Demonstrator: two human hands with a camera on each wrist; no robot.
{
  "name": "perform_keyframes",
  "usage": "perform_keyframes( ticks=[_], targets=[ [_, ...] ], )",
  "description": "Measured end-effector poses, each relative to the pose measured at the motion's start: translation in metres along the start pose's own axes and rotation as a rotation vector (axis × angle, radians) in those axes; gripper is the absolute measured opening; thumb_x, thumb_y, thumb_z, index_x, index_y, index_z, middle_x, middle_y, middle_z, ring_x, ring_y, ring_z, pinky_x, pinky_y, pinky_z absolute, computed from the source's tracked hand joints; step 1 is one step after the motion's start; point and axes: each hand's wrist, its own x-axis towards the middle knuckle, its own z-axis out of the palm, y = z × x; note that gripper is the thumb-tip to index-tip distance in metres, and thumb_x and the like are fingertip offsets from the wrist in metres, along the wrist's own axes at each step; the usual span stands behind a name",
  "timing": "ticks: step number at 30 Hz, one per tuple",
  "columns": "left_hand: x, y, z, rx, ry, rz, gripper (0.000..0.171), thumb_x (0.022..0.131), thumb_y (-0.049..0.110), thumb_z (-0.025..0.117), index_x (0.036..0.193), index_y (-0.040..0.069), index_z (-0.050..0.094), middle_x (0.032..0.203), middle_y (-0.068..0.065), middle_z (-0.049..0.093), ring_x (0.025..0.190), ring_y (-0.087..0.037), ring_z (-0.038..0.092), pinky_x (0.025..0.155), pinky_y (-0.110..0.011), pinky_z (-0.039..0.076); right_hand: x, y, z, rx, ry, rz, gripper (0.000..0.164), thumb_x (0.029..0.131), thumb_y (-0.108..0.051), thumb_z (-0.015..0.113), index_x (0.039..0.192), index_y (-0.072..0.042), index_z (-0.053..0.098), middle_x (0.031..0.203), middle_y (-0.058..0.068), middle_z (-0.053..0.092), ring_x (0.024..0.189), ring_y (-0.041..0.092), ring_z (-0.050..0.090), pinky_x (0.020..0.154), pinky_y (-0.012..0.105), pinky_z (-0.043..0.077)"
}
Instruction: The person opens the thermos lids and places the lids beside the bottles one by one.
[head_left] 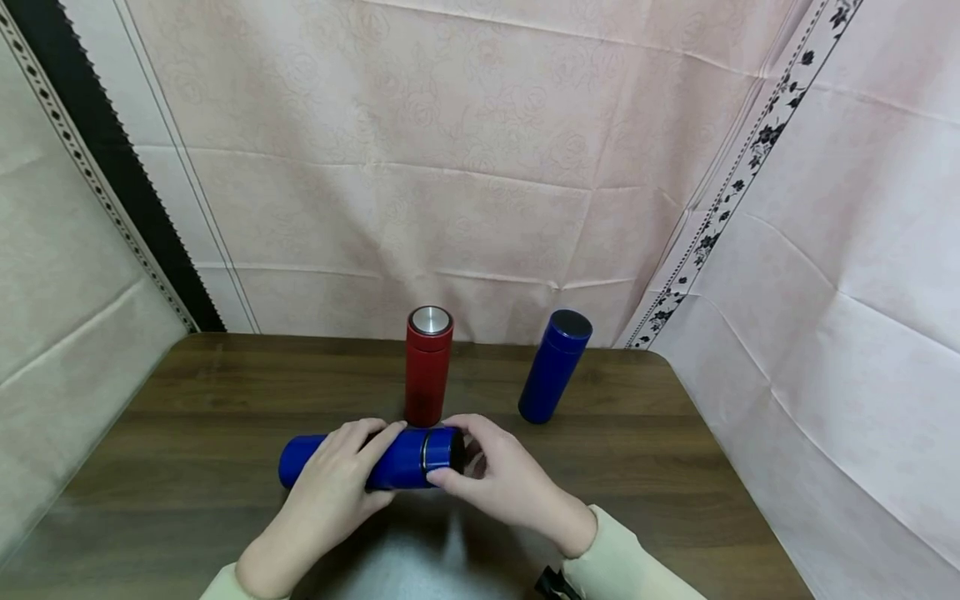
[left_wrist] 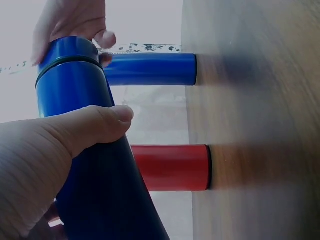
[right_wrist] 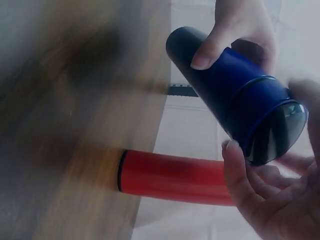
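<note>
My left hand [head_left: 333, 479] grips the body of a blue thermos flask [head_left: 402, 460], held lying sideways above the table. In the left wrist view the thumb lies across the flask's body. At the flask's right end, my right hand [head_left: 513, 479] holds the blue cap [head_left: 444, 452] between thumb and fingers. A dark ring marks the seam between cap and body. In the right wrist view the cap's dark, shiny top [right_wrist: 280, 132] faces that hand. Just behind the held flask stands a red thermos flask [head_left: 427, 379] with a silver-topped lid.
A second blue flask [head_left: 553, 367] stands upright at the back right of the brown wooden table [head_left: 187, 433]. Pale patterned cloth [head_left: 450, 167] hangs behind the table and along both sides.
</note>
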Motion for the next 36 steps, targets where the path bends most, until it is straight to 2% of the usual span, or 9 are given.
perform_keyframes(
  ticks=[3, 5, 7, 10, 14, 18, 22, 28, 36],
  targets=[
    [0.0, -0.002, 0.001, 0.005, 0.023, 0.007, 0.082, 0.064, 0.033, 0.091, 0.136, 0.016, 0.054, 0.12, -0.009, 0.056, 0.11, -0.032, 0.055, 0.093, -0.056, 0.045, 0.0, 0.001, 0.0, -0.096, 0.003, -0.147, 0.062, 0.087, -0.042, 0.07, 0.14, -0.028, 0.04, 0.128, -0.008, 0.05, 0.101, 0.009, 0.056, 0.079, 0.031, 0.054],
    [0.0, -0.003, 0.002, 0.007, 0.036, 0.013, 0.082, 0.063, 0.032, 0.091, 0.135, 0.015, 0.054, 0.119, -0.009, 0.057, 0.109, -0.032, 0.055, 0.092, -0.055, 0.046, -0.001, 0.001, 0.001, -0.134, 0.004, -0.198, 0.068, 0.087, -0.039, 0.071, 0.143, -0.028, 0.035, 0.133, -0.007, 0.046, 0.106, 0.008, 0.052, 0.084, 0.03, 0.053],
    [-0.001, -0.003, 0.002, 0.004, 0.038, 0.015, 0.082, 0.063, 0.032, 0.091, 0.135, 0.016, 0.054, 0.119, -0.009, 0.056, 0.109, -0.032, 0.055, 0.093, -0.055, 0.046, -0.001, 0.0, 0.001, -0.125, 0.008, -0.17, 0.073, 0.085, -0.043, 0.072, 0.144, -0.03, 0.032, 0.135, -0.007, 0.045, 0.107, 0.009, 0.052, 0.085, 0.031, 0.053],
    [-0.001, -0.001, 0.001, 0.007, 0.023, 0.015, 0.083, 0.064, 0.031, 0.091, 0.137, 0.017, 0.053, 0.121, -0.009, 0.056, 0.111, -0.031, 0.054, 0.094, -0.055, 0.045, 0.001, -0.002, -0.001, -0.071, 0.021, -0.034, 0.072, 0.083, -0.055, 0.069, 0.142, -0.033, 0.035, 0.131, -0.008, 0.05, 0.102, 0.009, 0.055, 0.081, 0.031, 0.054],
    [-0.001, 0.0, 0.0, 0.024, 0.008, 0.031, 0.084, 0.065, 0.031, 0.09, 0.138, 0.017, 0.051, 0.122, -0.009, 0.056, 0.113, -0.031, 0.053, 0.097, -0.056, 0.043, 0.004, -0.002, -0.004, -0.034, 0.001, 0.135, 0.063, 0.084, -0.062, 0.063, 0.135, -0.028, 0.046, 0.116, -0.007, 0.06, 0.091, 0.011, 0.06, 0.072, 0.029, 0.054],
    [-0.001, 0.0, 0.0, 0.04, 0.018, 0.051, 0.085, 0.064, 0.029, 0.091, 0.138, 0.016, 0.051, 0.122, -0.01, 0.056, 0.113, -0.031, 0.053, 0.098, -0.055, 0.041, 0.004, 0.0, -0.003, -0.033, -0.042, 0.198, 0.058, 0.084, -0.062, 0.062, 0.127, -0.024, 0.053, 0.101, -0.005, 0.063, 0.08, 0.012, 0.062, 0.063, 0.028, 0.053],
    [0.0, -0.001, -0.001, 0.051, 0.005, 0.045, 0.086, 0.064, 0.029, 0.091, 0.139, 0.016, 0.051, 0.122, -0.01, 0.056, 0.114, -0.032, 0.052, 0.098, -0.055, 0.041, 0.005, 0.0, -0.001, -0.03, -0.038, 0.163, 0.058, 0.081, -0.062, 0.067, 0.124, -0.025, 0.054, 0.097, -0.007, 0.063, 0.076, 0.014, 0.062, 0.06, 0.028, 0.053],
    [0.0, -0.007, 0.0, 0.037, -0.031, 0.003, 0.085, 0.064, 0.031, 0.091, 0.138, 0.015, 0.051, 0.123, -0.011, 0.056, 0.114, -0.033, 0.052, 0.097, -0.056, 0.042, 0.007, -0.003, 0.0, -0.085, -0.016, 0.051, 0.057, 0.08, -0.052, 0.074, 0.126, -0.028, 0.05, 0.106, -0.009, 0.058, 0.087, 0.016, 0.062, 0.068, 0.023, 0.053],
    [0.003, -0.014, -0.001, 0.031, -0.024, -0.017, 0.085, 0.064, 0.033, 0.091, 0.138, 0.017, 0.051, 0.122, -0.009, 0.056, 0.113, -0.034, 0.054, 0.095, -0.057, 0.044, 0.009, -0.005, -0.001, -0.101, 0.002, 0.016, 0.058, 0.08, -0.048, 0.075, 0.126, -0.028, 0.046, 0.112, -0.01, 0.055, 0.094, 0.014, 0.06, 0.078, 0.024, 0.053]
  ],
)
